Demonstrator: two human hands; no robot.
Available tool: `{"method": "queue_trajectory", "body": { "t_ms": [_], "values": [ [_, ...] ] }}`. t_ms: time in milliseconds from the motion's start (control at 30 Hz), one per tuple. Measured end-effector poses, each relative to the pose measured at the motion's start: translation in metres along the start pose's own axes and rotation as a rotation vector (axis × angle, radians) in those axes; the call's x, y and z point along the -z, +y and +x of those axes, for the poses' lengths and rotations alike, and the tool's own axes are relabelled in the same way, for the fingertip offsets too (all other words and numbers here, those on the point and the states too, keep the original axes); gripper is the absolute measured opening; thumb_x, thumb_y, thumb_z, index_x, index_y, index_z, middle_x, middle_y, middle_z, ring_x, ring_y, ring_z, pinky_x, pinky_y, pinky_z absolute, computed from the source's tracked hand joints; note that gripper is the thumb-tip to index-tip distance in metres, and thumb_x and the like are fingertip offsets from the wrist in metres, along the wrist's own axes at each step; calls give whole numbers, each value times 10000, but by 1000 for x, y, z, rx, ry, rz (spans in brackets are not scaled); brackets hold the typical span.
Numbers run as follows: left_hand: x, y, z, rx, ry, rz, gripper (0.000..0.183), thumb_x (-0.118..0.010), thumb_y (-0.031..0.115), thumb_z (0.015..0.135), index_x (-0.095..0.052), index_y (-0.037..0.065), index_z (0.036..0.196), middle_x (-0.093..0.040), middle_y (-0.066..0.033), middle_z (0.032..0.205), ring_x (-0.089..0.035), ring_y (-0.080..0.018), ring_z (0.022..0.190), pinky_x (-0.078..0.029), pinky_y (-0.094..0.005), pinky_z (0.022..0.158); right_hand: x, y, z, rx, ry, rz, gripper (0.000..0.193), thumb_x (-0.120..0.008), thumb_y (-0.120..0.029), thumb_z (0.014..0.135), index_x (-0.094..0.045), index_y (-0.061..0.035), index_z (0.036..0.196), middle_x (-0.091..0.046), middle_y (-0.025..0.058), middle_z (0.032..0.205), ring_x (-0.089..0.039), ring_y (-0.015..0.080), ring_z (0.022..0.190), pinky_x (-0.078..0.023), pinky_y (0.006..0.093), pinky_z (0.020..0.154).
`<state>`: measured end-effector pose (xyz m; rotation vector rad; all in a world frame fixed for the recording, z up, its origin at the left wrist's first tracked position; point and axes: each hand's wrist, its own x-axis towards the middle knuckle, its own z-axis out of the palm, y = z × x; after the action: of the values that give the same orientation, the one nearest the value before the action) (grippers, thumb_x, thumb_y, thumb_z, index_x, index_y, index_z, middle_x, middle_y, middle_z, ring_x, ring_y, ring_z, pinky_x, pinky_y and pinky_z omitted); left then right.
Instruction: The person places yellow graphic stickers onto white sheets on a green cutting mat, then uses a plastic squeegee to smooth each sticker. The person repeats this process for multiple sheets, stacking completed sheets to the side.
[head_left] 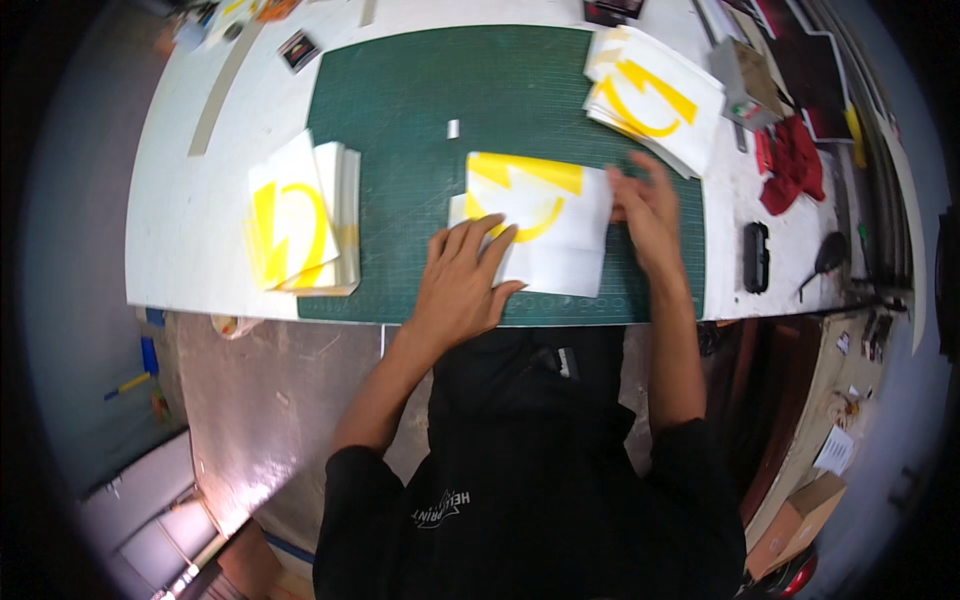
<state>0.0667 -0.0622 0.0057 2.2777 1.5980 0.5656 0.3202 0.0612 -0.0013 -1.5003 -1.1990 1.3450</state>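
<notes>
White sheet (558, 262), yellow angular band and curved stroke on upper part, lies on green cutting mat (420, 90) near front edge; left hand (463, 273) spread flat over its left side, unclenched, hiding lower-left corner; right hand (648, 212) blurred at right edge, cannot tell whether pinching; similar yellow-marked stacks, left stack (308, 225) and right stack (655, 100), overlap mat.
</notes>
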Motion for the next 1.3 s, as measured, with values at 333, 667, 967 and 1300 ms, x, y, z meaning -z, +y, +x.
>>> {"method": "queue_trajectory", "body": {
  "t_ms": [333, 667, 967, 1300],
  "values": [
    [6, -46, 46, -56, -146, 129, 1510, -830, 885, 496, -347, -50, 1579, -314, -325, 1628, -244, -480, 1571, -138, -630, 1292, -65, 17, -50, 893, -127, -830, 377, -692, -65, 908, -667, 31, 1271, -650, 230, 1279, -584, 400, 1296, -391, 569, 1147],
    [7, -49, 57, -68, -193, 202, 1705, -725, 1001, 386, -294, -130, 1586, -294, -345, 1646, -236, -477, 1577, -112, -610, 1300, -42, 25, -19, 617, -22, -965, 547, -614, -160, 968, -524, 71, 1454, -562, 262, 1493, -484, 420, 1454, -282, 590, 1256],
    [0, -33, 22, -141, -98, 57, 969, -808, 584, 835, -459, 75, 1581, -445, -171, 1648, -373, -362, 1556, -158, -607, 1304, -14, 21, -74, 829, -298, -873, 548, -755, -111, 930, -583, 7, 1438, -596, 200, 1491, -502, 410, 1444, -322, 613, 1233],
    [7, -44, -13, -29, 106, -8, 418, -808, 252, 910, -743, 129, 1304, -668, -106, 1343, -566, -321, 1321, -338, -546, 1195, 1, 34, -59, 830, -164, -710, 263, -818, 4, 799, -799, -44, 1057, -643, 91, 967, -620, 291, 966, -481, 484, 993]
  ]
}}
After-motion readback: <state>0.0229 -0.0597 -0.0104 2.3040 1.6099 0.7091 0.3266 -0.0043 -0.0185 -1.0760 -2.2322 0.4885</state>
